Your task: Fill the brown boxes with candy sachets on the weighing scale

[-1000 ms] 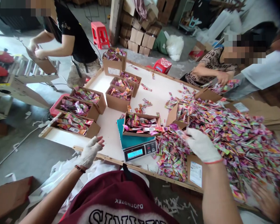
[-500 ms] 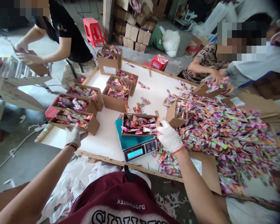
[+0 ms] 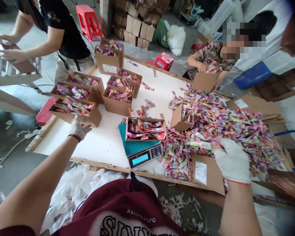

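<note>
My left hand (image 3: 79, 128), in a white glove, rests with fingers spread against the near side of a cardboard box of candy packets (image 3: 72, 110) at the table's left edge. My gloved right hand (image 3: 231, 160) pinches a green candy packet (image 3: 199, 144) above the big heap of colourful packets (image 3: 231, 127). Between my hands a filled box (image 3: 146, 129) sits on a teal digital scale (image 3: 144, 155) with a lit display.
Several more filled boxes (image 3: 118, 95) line the white table (image 3: 105, 144). A flat carton with a label (image 3: 206, 172) lies at the near edge. One person at far left handles cardboard; another across the table holds a box (image 3: 205, 81). Red stools (image 3: 88, 18) and stacked cartons stand behind.
My right hand moved from the box on the scale rightward to the heap and now pinches a packet. My left hand stays at the left box, fingers more spread.
</note>
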Demonstrator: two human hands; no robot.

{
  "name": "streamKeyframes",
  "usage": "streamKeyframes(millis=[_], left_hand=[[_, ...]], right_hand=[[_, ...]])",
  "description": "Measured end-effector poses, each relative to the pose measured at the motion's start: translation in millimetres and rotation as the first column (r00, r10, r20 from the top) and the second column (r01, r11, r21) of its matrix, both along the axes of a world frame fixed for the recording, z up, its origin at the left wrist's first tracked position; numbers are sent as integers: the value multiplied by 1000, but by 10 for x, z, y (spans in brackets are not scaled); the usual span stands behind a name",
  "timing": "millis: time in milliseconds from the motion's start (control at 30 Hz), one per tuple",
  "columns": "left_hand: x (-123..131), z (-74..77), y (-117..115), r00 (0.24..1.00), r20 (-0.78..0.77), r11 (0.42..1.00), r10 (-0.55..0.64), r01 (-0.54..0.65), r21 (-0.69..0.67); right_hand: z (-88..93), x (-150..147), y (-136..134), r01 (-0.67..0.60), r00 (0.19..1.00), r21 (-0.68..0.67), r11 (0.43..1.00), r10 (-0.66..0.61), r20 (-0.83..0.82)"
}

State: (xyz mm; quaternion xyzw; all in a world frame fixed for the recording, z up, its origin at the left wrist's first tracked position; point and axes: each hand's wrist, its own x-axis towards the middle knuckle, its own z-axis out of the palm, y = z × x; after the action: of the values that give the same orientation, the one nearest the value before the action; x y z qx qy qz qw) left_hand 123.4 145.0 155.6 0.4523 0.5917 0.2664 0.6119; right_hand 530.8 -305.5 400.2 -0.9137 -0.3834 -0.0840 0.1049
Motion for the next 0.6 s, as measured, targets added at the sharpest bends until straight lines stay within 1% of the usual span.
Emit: streamKeyframes(millis=[33, 67, 100, 133, 200, 267, 300, 367, 433, 467, 533, 567, 600], left_hand=[[-16, -54, -158, 999, -9, 996, 45, -45, -82], [-39, -110, -346, 993, -34, 978, 112, -116, -174], [-72, -164, -556, 988, -56, 962, 144, -153, -228], [-113, -216, -774, 987, -68, 955, 146, -159, -250], [-220, -308, -1192, 985, -97, 951, 140, -162, -264], [-342, -368, -1521, 984, -118, 953, 131, -158, -259], [-397, -381, -1638, 985, -121, 957, 121, -148, -249], [-474, -359, -1771, 988, -116, 968, 103, -127, -217], [-479, -257, -1794, 990, -103, 980, 97, -113, -163], [-449, -171, -1778, 991, -105, 988, 87, -100, -120], [-319, 77, -1731, 991, -126, 999, 44, -43, 16], [-220, 233, -1711, 990, -139, 993, 7, 9, 114], [-102, 406, -1700, 987, -157, 971, -41, 76, 228]], right_hand=[[-58, 53, -53, -1, 1000, -17, 1000, 2, 12], [-123, 90, -78, -14, 1000, -6, 1000, 14, 9], [-189, 107, -72, -38, 999, 29, 999, 38, -3], [-249, 107, -35, -67, 997, 69, 995, 69, -23], [-334, 56, 118, -125, 988, 143, 982, 136, -72], [-366, -41, 351, -180, 972, 182, 967, 203, -120], [-368, -99, 486, -211, 961, 187, 959, 239, -140], [-367, -228, 767, -284, 931, 194, 939, 318, -179], [-394, -362, 1042, -362, 892, 187, 913, 397, -214], [-427, -427, 1170, -400, 876, 175, 899, 432, -216], [-525, -534, 1394, -470, 855, 107, 876, 482, -194], [-582, -569, 1483, -498, 849, 55, 865, 500, -173], [-635, -587, 1552, -523, 842, 4, 853, 517, -151]])
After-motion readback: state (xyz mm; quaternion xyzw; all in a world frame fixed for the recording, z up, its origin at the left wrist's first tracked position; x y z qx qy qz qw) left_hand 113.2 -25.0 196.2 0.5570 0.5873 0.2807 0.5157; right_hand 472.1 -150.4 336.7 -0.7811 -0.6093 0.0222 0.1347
